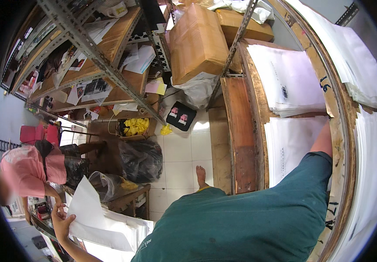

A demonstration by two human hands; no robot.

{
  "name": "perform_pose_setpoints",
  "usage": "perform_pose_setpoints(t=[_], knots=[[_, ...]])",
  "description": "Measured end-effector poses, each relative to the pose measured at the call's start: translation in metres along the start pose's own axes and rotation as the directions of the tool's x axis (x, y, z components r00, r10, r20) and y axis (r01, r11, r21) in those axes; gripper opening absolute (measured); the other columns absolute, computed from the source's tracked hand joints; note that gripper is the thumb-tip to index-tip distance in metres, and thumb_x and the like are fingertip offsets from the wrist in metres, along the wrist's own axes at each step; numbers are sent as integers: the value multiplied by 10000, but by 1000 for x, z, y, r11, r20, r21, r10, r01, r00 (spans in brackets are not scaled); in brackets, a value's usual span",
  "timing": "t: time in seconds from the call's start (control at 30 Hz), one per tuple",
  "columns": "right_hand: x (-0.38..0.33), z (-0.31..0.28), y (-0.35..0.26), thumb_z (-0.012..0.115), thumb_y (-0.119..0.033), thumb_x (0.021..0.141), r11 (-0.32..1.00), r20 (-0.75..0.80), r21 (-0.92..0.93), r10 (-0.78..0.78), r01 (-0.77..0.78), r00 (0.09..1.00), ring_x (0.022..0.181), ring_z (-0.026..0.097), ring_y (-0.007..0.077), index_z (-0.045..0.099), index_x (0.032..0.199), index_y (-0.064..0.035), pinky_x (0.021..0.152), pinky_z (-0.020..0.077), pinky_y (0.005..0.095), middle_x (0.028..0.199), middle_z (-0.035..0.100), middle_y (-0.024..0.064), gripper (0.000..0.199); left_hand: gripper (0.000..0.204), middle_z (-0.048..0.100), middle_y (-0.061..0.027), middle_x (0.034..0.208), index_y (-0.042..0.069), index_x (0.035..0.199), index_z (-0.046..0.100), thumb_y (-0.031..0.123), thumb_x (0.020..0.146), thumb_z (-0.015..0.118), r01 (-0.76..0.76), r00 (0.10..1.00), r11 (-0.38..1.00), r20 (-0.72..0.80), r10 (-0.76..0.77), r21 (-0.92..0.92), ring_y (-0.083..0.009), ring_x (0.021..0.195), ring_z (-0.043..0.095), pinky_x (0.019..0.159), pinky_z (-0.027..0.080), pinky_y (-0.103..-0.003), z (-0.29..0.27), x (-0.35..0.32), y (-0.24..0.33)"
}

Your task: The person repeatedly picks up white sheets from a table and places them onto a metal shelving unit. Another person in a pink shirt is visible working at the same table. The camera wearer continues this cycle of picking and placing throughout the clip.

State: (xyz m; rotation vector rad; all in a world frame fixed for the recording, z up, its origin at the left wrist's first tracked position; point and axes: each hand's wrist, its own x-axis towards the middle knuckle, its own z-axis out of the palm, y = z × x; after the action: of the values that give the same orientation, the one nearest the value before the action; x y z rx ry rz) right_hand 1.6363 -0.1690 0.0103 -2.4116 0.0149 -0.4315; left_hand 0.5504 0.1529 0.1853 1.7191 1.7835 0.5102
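Observation:
At the lower left, my left hand is closed on the edge of some large white sheets, thumb on the near face. One sheet stands up in a bent peak while the others fan out beside my green shirt. My right arm reaches into the shelf rack on the right. Its hand is hidden behind the wooden upright. Nearest that arm lies a stack of white sheets in a shelf compartment, with another stack in the compartment beside it.
A co-worker in a pink shirt leans over at the left. Metal-framed shelves hold papers. Cardboard boxes are piled at the back. A black folded garment, a black plastic bag and a box of yellow material lie around the tiled floor.

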Motion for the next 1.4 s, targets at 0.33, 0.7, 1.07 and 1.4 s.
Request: perform_pose_setpoints(t=[0.33, 0.7, 1.07, 1.4], knots=[[-3, 13, 12, 568, -93, 770, 993, 32, -102, 55, -51, 998, 985, 541, 206, 569, 1123, -43, 851, 422, 295, 1107, 568, 132, 356, 143, 539, 12, 845, 54, 994, 493, 53, 866, 558, -166, 985, 862, -117, 125, -479, -38, 755, 480, 687, 362, -167, 41, 52, 44], [-26, 32, -46, 570, -128, 798, 958, -24, -284, 23, -29, 999, 1009, 534, 242, 587, 1073, -46, 903, 401, 326, 1095, 570, 155, 288, 304, 578, -96, 1102, 4, 1181, 514, 141, 909, 519, -207, 970, 663, -240, 42, -719, -159, 958, 571, 838, 460, -283, 76, 64, 38], [-468, -20, -344, 748, -264, 592, -253, -36, 900, -854, 354, -519, 1257, 350, 396, 650, 683, -94, 1009, 306, 439, 1354, 360, 251, 217, 277, 596, -64, 1017, 4, 1135, 549, 118, 882, 540, -204, 978, 413, -206, 39, -888, -143, 908, 570, 793, 465, -272, 131, 82, 62], [-680, -58, -301, 607, 35, 684, -182, -142, 971, -961, 153, -237, 983, 578, 333, 700, 873, -110, 779, 495, 352, 1122, 552, 194, 255, 195, 605, -35, 896, 49, 1037, 578, 84, 848, 548, -13, 989, 169, -37, -142, -986, -138, 784, 581, 710, 482, -301, 131, 25, 16]])
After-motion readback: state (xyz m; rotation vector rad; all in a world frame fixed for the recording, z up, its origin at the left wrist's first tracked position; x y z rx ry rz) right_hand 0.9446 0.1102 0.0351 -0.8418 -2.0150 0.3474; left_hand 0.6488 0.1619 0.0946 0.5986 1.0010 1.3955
